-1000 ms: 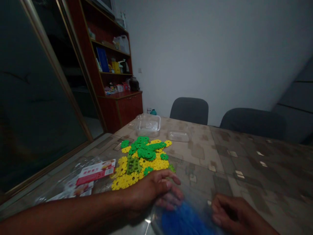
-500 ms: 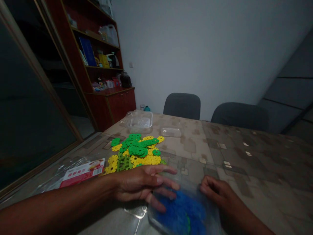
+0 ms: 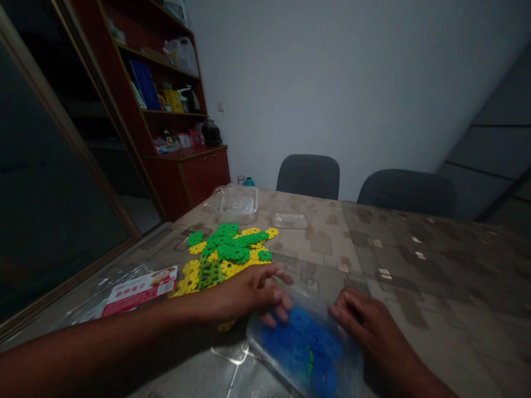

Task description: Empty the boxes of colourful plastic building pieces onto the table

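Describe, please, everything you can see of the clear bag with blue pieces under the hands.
The clear bag looks like thin, glossy, see-through plastic. It lies flat on the table, near its front edge. It is packed with small blue pieces, and one green piece shows among them. The left hand rests its fingers on the bag's upper left corner; the right hand presses on its right side. Whether the bag is sealed cannot be told.

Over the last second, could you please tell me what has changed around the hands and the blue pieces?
Both hands have closed in on the clear bag of blue pieces: the left hand now rests fingers on its near-left edge, the right hand on its right edge. More of the bag shows. The yellow and green pieces, red-labelled packet and clear tubs stayed put.
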Demonstrator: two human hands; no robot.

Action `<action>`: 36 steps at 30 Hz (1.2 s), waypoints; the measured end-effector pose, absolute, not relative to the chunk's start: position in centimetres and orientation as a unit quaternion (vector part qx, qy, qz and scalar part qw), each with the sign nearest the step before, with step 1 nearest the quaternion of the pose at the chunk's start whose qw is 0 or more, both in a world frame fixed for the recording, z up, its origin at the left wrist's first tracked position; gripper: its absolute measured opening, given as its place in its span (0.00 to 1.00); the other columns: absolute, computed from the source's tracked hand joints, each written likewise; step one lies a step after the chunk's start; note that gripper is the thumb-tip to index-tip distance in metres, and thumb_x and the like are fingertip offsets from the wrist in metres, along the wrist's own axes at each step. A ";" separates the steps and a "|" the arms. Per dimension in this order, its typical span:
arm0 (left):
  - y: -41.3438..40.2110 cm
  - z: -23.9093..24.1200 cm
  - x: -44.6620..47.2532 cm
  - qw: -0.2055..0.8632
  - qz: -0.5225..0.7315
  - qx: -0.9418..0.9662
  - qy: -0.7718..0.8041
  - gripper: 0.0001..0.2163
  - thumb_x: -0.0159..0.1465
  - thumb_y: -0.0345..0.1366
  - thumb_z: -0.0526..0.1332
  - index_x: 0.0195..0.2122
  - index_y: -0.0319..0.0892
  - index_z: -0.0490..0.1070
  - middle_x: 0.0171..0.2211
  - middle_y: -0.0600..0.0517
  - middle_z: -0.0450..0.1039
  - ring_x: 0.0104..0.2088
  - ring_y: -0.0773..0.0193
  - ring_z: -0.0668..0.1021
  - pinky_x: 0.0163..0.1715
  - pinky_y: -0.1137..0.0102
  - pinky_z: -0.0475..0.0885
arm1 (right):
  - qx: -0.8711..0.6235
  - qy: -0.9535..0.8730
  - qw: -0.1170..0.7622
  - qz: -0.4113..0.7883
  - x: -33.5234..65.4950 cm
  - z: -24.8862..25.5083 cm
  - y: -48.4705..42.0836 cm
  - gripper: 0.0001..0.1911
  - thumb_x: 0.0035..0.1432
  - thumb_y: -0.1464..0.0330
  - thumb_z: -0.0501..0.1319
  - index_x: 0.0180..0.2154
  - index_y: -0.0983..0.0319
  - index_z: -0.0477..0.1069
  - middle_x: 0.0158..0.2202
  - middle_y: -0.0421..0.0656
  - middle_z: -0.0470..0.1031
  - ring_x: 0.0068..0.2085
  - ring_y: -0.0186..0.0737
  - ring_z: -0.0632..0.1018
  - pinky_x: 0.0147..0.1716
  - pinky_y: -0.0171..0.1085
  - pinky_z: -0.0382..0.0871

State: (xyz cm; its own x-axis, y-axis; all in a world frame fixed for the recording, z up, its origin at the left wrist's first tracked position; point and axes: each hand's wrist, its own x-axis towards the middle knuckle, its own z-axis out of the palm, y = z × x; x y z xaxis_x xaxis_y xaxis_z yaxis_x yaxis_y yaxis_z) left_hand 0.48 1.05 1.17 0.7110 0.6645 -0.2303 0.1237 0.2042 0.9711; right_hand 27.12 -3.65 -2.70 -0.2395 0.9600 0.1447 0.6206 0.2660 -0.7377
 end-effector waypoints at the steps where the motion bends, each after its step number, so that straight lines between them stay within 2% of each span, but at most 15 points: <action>1: 1.3 1.6 0.5 0.622 0.198 0.672 0.349 0.16 0.64 0.41 0.61 0.50 0.39 0.65 0.40 0.45 0.75 0.39 0.55 0.79 0.38 0.60 0.73 | -0.528 -0.742 0.304 0.279 27.1 -2.6 -3.5 0.18 0.63 0.59 0.55 0.22 0.58 0.57 0.23 0.37 0.63 0.26 0.36 0.66 0.27 0.35 0.56; 5: 1.8 3.7 1.4 0.257 0.225 0.874 0.347 0.17 0.65 0.38 0.60 0.55 0.42 0.66 0.51 0.43 0.70 0.52 0.51 0.70 0.53 0.57 0.64 | -0.510 -0.751 0.296 0.298 26.7 -2.0 -2.6 0.18 0.63 0.60 0.54 0.23 0.59 0.57 0.24 0.37 0.62 0.27 0.36 0.67 0.28 0.35 0.56; 7: 1.7 4.3 2.3 0.189 0.175 0.922 0.289 0.19 0.65 0.42 0.61 0.55 0.41 0.67 0.52 0.41 0.68 0.52 0.49 0.70 0.52 0.58 0.64 | -0.500 -0.759 0.284 0.306 26.5 -1.8 -2.1 0.19 0.63 0.59 0.53 0.22 0.59 0.57 0.23 0.36 0.61 0.27 0.35 0.66 0.27 0.35 0.55; 10: 1.3 3.9 3.9 0.169 0.087 0.954 0.233 0.28 0.60 0.53 0.64 0.55 0.40 0.67 0.48 0.41 0.70 0.47 0.47 0.73 0.47 0.59 0.66 | -0.493 -0.763 0.266 0.322 26.6 -1.4 -1.6 0.19 0.63 0.59 0.54 0.22 0.59 0.56 0.22 0.34 0.59 0.26 0.34 0.64 0.26 0.34 0.53; 13: 0.9 2.7 4.8 0.133 0.071 0.956 0.252 0.32 0.54 0.57 0.66 0.53 0.40 0.68 0.46 0.41 0.70 0.45 0.46 0.72 0.44 0.59 0.66 | -0.483 -0.744 0.226 0.402 27.5 -0.6 -1.5 0.16 0.60 0.59 0.58 0.24 0.59 0.60 0.22 0.33 0.58 0.25 0.33 0.62 0.25 0.33 0.52; 18: 0.7 2.4 5.0 0.106 0.062 0.958 0.261 0.27 0.55 0.57 0.66 0.46 0.40 0.70 0.42 0.42 0.71 0.41 0.48 0.73 0.40 0.61 0.66 | -0.454 -0.698 0.171 0.526 29.1 1.0 -2.2 0.09 0.54 0.62 0.63 0.32 0.60 0.68 0.27 0.35 0.63 0.30 0.34 0.64 0.28 0.33 0.55; 23: 1.3 4.2 5.6 0.153 0.011 0.946 0.284 0.23 0.52 0.54 0.69 0.39 0.41 0.72 0.32 0.47 0.75 0.30 0.53 0.76 0.28 0.67 0.66 | -0.469 -0.667 0.179 0.550 28.7 1.7 -2.9 0.11 0.51 0.62 0.63 0.27 0.60 0.63 0.26 0.35 0.63 0.29 0.34 0.63 0.29 0.33 0.55; 26: 1.5 5.4 6.0 0.154 -0.014 0.939 0.308 0.20 0.52 0.51 0.70 0.36 0.41 0.72 0.28 0.48 0.74 0.28 0.53 0.77 0.24 0.69 0.64 | -0.466 -0.650 0.195 0.568 28.4 1.8 -3.2 0.13 0.50 0.60 0.64 0.27 0.60 0.62 0.26 0.35 0.61 0.29 0.33 0.62 0.28 0.33 0.54; 31: 1.5 6.1 6.5 0.148 -0.030 0.935 0.320 0.17 0.54 0.47 0.70 0.37 0.40 0.72 0.30 0.47 0.75 0.31 0.53 0.77 0.26 0.69 0.63 | -0.476 -0.618 0.234 0.581 28.3 2.0 -3.2 0.15 0.49 0.58 0.64 0.26 0.59 0.61 0.24 0.33 0.58 0.27 0.33 0.60 0.27 0.33 0.51; 36: 2.0 5.3 6.5 0.175 -0.017 0.934 0.311 0.16 0.54 0.45 0.71 0.35 0.40 0.71 0.35 0.47 0.75 0.34 0.54 0.76 0.28 0.69 0.64 | -0.464 -0.581 0.288 0.604 28.4 1.0 -3.0 0.16 0.45 0.59 0.69 0.26 0.61 0.65 0.24 0.33 0.60 0.26 0.31 0.61 0.26 0.32 0.52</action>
